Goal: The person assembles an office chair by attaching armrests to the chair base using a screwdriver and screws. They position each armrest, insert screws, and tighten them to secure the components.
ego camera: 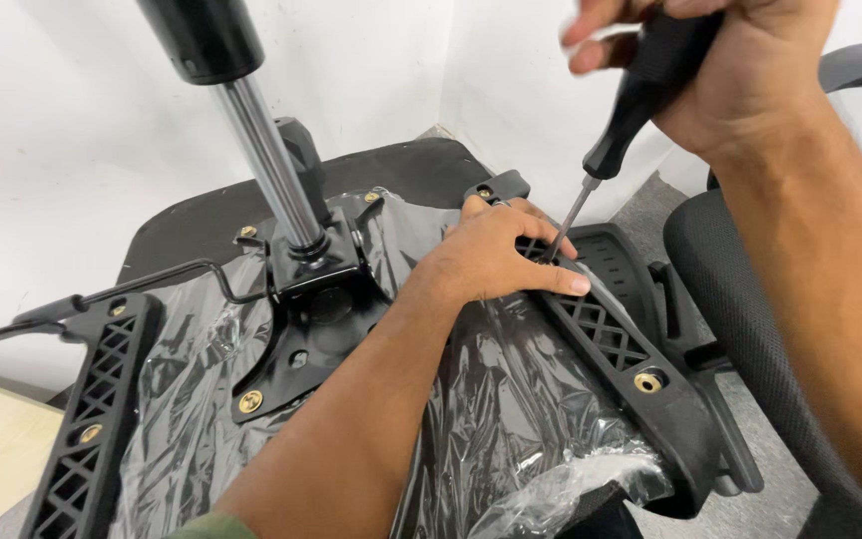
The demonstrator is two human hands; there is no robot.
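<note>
Screwdriver (641, 95) clamped in your right hand (740, 70), you're driving its tip into the armrest bracket (611, 334). Your left hand (496, 255) is lying flat there, fingers together. One bracket screw (647, 381) looks seated; this one is in progress.

The black-handled screwdriver with a slim steel shaft (619, 128) is tilted, handle toward 1 o'clock, tip down toward 7 o'clock. The tip meets the black plastic lattice armrest bracket (606, 334) near its 11 o'clock end. This bracket lies flat across the plastic-wrapped black seat underside (511, 399), running from 11 o'clock to 5 o'clock. A brass-coloured bolt (647, 381) sits seated in its 5 o'clock end.
</note>
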